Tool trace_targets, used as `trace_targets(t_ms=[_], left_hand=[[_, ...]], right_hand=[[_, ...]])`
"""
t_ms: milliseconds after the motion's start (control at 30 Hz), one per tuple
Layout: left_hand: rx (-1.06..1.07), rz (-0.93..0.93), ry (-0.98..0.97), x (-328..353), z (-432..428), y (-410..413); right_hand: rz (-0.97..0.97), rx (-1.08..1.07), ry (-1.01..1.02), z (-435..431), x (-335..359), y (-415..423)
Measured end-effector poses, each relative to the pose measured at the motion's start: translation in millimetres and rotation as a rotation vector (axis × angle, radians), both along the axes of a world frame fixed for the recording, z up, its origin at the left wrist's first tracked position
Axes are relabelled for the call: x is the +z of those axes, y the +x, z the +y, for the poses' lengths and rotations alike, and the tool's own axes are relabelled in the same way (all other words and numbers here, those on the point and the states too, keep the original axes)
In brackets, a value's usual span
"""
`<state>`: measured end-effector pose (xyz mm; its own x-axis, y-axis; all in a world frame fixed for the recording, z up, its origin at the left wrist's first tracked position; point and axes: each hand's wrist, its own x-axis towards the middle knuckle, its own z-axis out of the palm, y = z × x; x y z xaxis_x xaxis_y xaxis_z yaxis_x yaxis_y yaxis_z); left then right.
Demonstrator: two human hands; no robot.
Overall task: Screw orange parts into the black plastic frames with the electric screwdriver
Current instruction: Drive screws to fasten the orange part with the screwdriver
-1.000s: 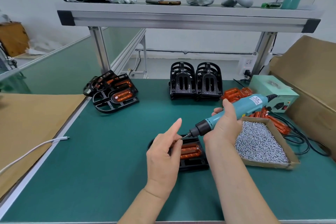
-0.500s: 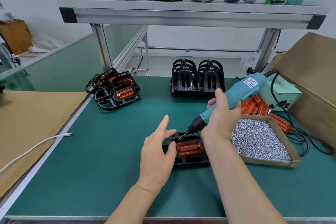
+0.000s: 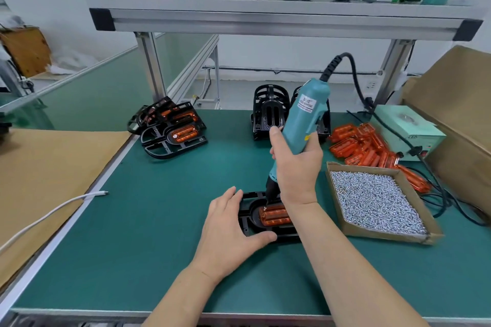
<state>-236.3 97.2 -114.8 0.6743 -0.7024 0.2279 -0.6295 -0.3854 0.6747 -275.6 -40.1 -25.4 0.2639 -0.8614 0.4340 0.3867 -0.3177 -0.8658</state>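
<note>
Gripped electric screwdriver (image 3: pixel 303 119) in R hand (image 3: pixel 297 164), fingers and thumb wrapped round teal body; kept tool near upright, top leaning slightly right, black nose down, bit tip set at top-left corner of orange part (image 3: pixel 275 216). Saw that part seated in black frame (image 3: pixel 245 220), lying flat on green worktop (image 3: pixel 132 220), front centre. Held frame's left end w/ L hand (image 3: pixel 233 228): thumb along near edge, fingers curved over far-left rim. Noted cardboard tray (image 3: pixel 382 235) just right of frame, heaped w/ small silver screws (image 3: pixel 377 202). Behind tray, saw loose orange parts (image 3: pixel 358 146) piled next to pale-green power box (image 3: pixel 406 127), w/ black cord (image 3: pixel 345 66) looping from screwdriver's top toward that side. At rear centre, saw empty black frames (image 3: pixel 268 114) stood on end, partly hidden behind the tool. At rear left, saw stacked frames (image 3: pixel 175 130) w/ orange inserts already in them, well apart from the work. Spotted white cable (image 3: pixel 47 216) trailing over worktop's left edge. Overhead, saw aluminium shelf (image 3: pixel 265 10) carrying cloth bundles, a phone and a white controller.
</note>
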Motion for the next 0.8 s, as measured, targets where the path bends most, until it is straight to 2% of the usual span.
trace_targets(t_ms=[233, 800], left_hand=[[0.000, -0.006, 0.002, 2, 1, -1], [0.006, -0.023, 0.004, 3, 0, -1]], right_hand=[[0.104, 0.091, -0.115, 6, -4, 5], [0.181, 0.192, -0.188, 10, -6, 14]])
